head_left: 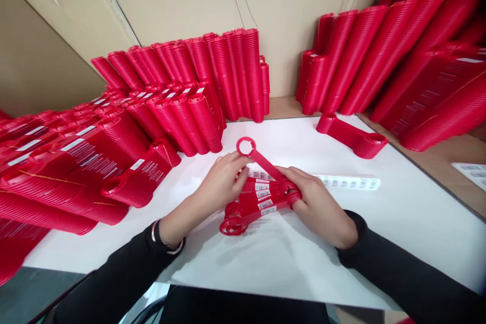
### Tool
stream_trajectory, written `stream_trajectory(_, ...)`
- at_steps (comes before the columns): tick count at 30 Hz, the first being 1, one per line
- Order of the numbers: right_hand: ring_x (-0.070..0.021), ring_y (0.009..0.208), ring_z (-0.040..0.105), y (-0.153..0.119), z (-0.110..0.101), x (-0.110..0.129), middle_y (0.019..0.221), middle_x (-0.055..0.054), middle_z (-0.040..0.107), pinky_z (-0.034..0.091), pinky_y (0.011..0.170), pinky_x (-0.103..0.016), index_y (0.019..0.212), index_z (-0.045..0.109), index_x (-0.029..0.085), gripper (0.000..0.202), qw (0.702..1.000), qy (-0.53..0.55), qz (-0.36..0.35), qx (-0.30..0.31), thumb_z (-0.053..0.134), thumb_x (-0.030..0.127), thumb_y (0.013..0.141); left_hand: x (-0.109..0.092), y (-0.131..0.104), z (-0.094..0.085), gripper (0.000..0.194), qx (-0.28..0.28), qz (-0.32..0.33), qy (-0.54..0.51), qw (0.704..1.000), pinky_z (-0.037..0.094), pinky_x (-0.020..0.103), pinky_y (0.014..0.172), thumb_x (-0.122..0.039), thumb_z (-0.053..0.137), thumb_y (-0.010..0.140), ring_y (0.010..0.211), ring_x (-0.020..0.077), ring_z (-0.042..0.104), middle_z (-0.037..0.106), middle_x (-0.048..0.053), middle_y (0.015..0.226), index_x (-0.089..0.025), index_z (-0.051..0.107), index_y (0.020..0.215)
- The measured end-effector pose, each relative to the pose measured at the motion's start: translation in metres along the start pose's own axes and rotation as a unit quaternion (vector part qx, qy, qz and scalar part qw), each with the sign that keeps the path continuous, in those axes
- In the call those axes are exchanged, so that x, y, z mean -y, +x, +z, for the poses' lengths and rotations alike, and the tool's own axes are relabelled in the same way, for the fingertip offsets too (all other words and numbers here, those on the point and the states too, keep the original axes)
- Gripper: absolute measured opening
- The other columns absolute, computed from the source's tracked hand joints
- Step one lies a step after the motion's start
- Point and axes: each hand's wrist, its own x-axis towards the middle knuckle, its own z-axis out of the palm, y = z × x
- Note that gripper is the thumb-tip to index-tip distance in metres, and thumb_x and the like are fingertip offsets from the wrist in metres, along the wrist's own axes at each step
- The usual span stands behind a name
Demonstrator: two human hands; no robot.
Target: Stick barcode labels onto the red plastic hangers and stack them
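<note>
Near the middle of the white tabletop, my right hand (317,202) grips one end of a fanned bunch of red plastic ring-ended strips (261,195). White barcode labels show on several of them. One strip (266,163) stands apart from the fan, its open ring pointing up and away. My left hand (222,179) is at the far side of the bunch, its fingers bent close to that ring and the upper strips. What its fingertips pinch, if anything, is partly hidden. Behind both hands lies a sheet of white labels (347,182).
Tall stacks of the red strips (235,76) stand along the cardboard wall and crowd the left side. More stacks (372,55) lean at the right. A short stack (351,135) lies on the white tabletop (395,223). Another label sheet (471,174) is at the right edge.
</note>
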Motion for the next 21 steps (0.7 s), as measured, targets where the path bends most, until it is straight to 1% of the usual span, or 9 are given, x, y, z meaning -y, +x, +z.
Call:
stream_trajectory(2, -0.0166, 0.093, 0.056, 0.000, 0.001, 0.002, 0.103, -0.003, 0.060, 0.045, 0.080, -0.029, 0.120, 0.054, 0.021, 0.067, 1.000, 0.015, -0.009, -0.001, 0.035, -0.004, 0.061, -0.001, -0.002, -0.002, 0.029, -0.001, 0.010, -0.017, 1.000, 0.045, 0.033, 0.080, -0.012, 0.042, 0.084, 0.095, 0.0196, 0.054, 0.056, 0.007, 0.106, -0.019, 0.056, 0.107)
stream_trajectory(4, -0.0170, 0.092, 0.056, 0.000, 0.003, 0.004, 0.102, -0.004, 0.061, 0.045, 0.080, -0.030, 0.119, 0.054, 0.021, 0.066, 1.000, 0.019, -0.009, 0.001, 0.036, -0.004, 0.061, 0.001, -0.003, -0.004, 0.032, 0.014, 0.009, -0.017, 1.000, 0.046, 0.033, 0.080, -0.010, 0.043, 0.082, 0.096, 0.0198, 0.055, 0.055, 0.008, 0.108, -0.019, 0.055, 0.110)
stream_trajectory(8, -0.0184, 0.092, 0.056, 0.000, 0.007, 0.003, 0.102, -0.004, 0.062, 0.044, 0.080, -0.032, 0.117, 0.057, 0.021, 0.063, 1.000, 0.015, 0.008, 0.017, 0.036, -0.003, 0.062, 0.007, -0.005, 0.002, 0.023, 0.057, -0.018, 0.009, 0.998, 0.048, 0.034, 0.076, -0.017, 0.044, 0.085, 0.089, 0.0210, 0.059, 0.059, 0.007, 0.099, -0.019, 0.062, 0.099)
stream_trajectory(10, -0.0183, 0.092, 0.056, 0.000, 0.009, 0.002, 0.102, -0.004, 0.062, 0.044, 0.080, -0.032, 0.116, 0.057, 0.021, 0.063, 0.999, 0.019, 0.020, 0.023, 0.036, -0.003, 0.062, 0.009, -0.006, 0.007, 0.020, 0.057, -0.033, 0.019, 0.998, 0.048, 0.033, 0.074, -0.020, 0.045, 0.085, 0.085, 0.0211, 0.060, 0.060, 0.007, 0.096, -0.019, 0.063, 0.094)
stream_trajectory(13, -0.0179, 0.092, 0.056, 0.001, 0.010, 0.001, 0.103, -0.004, 0.062, 0.045, 0.080, -0.031, 0.116, 0.057, 0.020, 0.064, 0.999, 0.029, 0.039, 0.022, 0.035, -0.003, 0.061, 0.008, -0.005, 0.010, 0.018, 0.038, -0.041, 0.017, 0.998, 0.046, 0.031, 0.071, -0.020, 0.045, 0.085, 0.081, 0.0193, 0.059, 0.060, 0.006, 0.093, -0.019, 0.063, 0.087)
stream_trajectory(15, -0.0177, 0.092, 0.056, 0.001, 0.010, 0.001, 0.103, -0.005, 0.062, 0.045, 0.081, -0.031, 0.114, 0.057, 0.019, 0.063, 0.998, 0.032, 0.047, 0.020, 0.035, -0.003, 0.060, 0.007, -0.004, 0.006, 0.016, 0.040, -0.034, -0.003, 0.999, 0.045, 0.029, 0.069, -0.020, 0.046, 0.084, 0.078, 0.0171, 0.058, 0.060, 0.004, 0.089, -0.019, 0.062, 0.081)
stream_trajectory(18, -0.0179, 0.092, 0.056, 0.001, 0.009, 0.000, 0.100, -0.005, 0.062, 0.045, 0.080, -0.031, 0.110, 0.059, 0.018, 0.059, 0.998, 0.029, 0.050, 0.012, 0.034, -0.002, 0.060, 0.003, -0.002, -0.008, 0.014, 0.073, -0.026, -0.059, 0.995, 0.041, 0.024, 0.062, -0.018, 0.048, 0.082, 0.069, 0.0131, 0.054, 0.059, 0.001, 0.079, -0.018, 0.061, 0.077)
stream_trajectory(19, -0.0180, 0.091, 0.056, 0.001, 0.009, 0.000, 0.099, -0.005, 0.062, 0.045, 0.080, -0.031, 0.108, 0.060, 0.019, 0.058, 0.998, 0.027, 0.050, 0.008, 0.035, -0.002, 0.061, 0.001, -0.002, -0.014, 0.013, 0.088, -0.032, -0.081, 0.992, 0.039, 0.023, 0.058, -0.018, 0.049, 0.082, 0.064, 0.0118, 0.052, 0.058, 0.000, 0.073, -0.018, 0.060, 0.076)
stream_trajectory(21, -0.0179, 0.090, 0.056, 0.002, 0.009, 0.002, 0.097, -0.004, 0.062, 0.045, 0.079, -0.031, 0.108, 0.060, 0.019, 0.057, 0.999, 0.027, 0.046, 0.001, 0.035, -0.002, 0.062, -0.004, -0.001, -0.024, 0.013, 0.113, -0.065, -0.126, 0.983, 0.034, 0.021, 0.053, -0.021, 0.049, 0.082, 0.055, 0.0098, 0.046, 0.051, -0.003, 0.059, -0.018, 0.060, 0.075)
